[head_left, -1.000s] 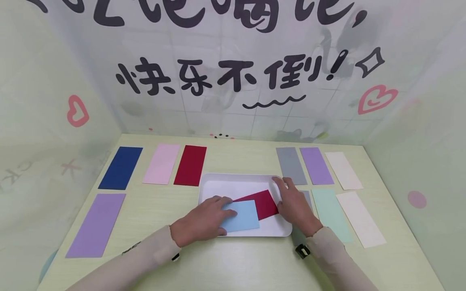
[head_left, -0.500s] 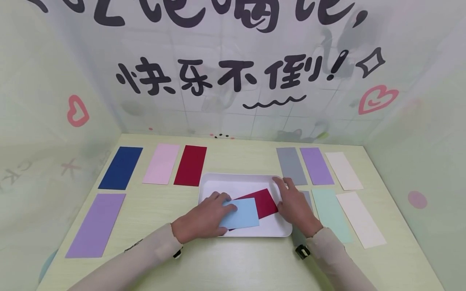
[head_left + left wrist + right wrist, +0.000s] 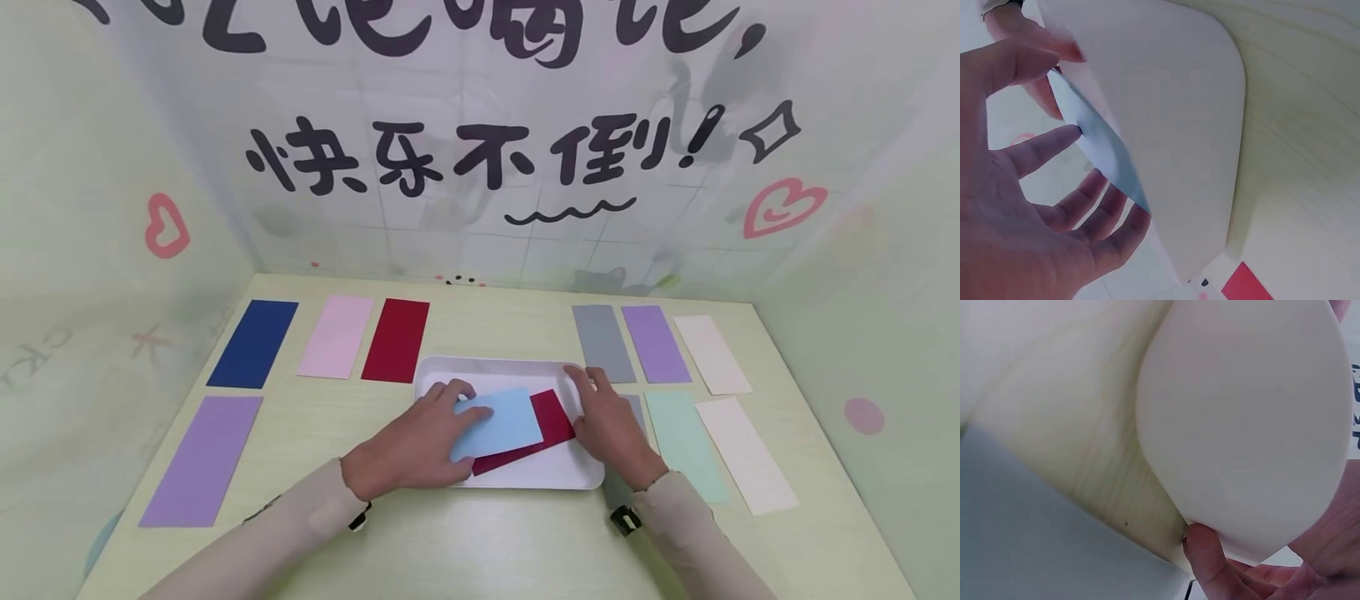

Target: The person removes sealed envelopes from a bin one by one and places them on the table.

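My left hand (image 3: 420, 442) grips a light blue paper card (image 3: 501, 423) by its left end. In the left wrist view the fingertips (image 3: 1138, 215) lie along the edge of that blue card (image 3: 1091, 131). A dark red card (image 3: 557, 417) lies under it in the white tray (image 3: 562, 477), partly covered. My right hand (image 3: 611, 432) holds the tray's right end, thumb inside and fingers at the far corner. In the right wrist view a finger (image 3: 1207, 559) presses the outer wall of the tray (image 3: 1241, 425).
Left of the tray lie navy (image 3: 252, 343), pink (image 3: 336, 337), dark red (image 3: 396, 340) and purple (image 3: 201, 461) cards. On the right are grey (image 3: 603, 342), purple (image 3: 656, 343), mint (image 3: 686, 447) and cream (image 3: 747, 455) ones. A printed curtain (image 3: 465, 242) encloses the table.
My left hand has raised and tilted the blue card up and to the right, uncovering the red card's lower left corner. The right hand stays on the tray.
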The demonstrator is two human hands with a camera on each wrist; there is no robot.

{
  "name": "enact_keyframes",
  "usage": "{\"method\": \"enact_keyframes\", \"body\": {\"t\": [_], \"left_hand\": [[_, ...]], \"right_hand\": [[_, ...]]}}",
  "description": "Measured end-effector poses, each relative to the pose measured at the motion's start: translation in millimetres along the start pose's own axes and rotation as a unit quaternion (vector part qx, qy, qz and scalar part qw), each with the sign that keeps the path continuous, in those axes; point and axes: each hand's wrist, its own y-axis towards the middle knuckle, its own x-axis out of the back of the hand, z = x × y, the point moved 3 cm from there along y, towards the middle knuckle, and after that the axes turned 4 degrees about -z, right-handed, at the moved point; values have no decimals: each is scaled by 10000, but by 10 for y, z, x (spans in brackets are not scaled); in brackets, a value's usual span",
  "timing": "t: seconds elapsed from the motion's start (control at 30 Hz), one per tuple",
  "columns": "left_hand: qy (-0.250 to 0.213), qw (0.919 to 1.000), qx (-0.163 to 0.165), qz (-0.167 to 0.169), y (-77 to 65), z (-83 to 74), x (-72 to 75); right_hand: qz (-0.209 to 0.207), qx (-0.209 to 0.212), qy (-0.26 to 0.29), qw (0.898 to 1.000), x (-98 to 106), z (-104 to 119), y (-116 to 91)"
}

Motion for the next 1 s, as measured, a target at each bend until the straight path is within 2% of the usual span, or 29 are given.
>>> {"method": "enact_keyframes", "body": {"t": [0.23, 0.63, 0.8, 1.0], "left_hand": [[-25, 9985, -59, -544, -82, -7, 186], [-177, 9963, 24, -837, -169, -5, 372], [-98, 9958, 318, -855, -237, 65, 433], [-100, 9935, 736, -859, -392, 222, 436]], "right_hand": [[-13, 36, 17, 10000, 4, -9, -3], [-12, 119, 51, 9999, 11, 4, -11], [-7, 157, 50, 9999, 9, 1, -8], [24, 125, 83, 9999, 11, -2, 6]]}}
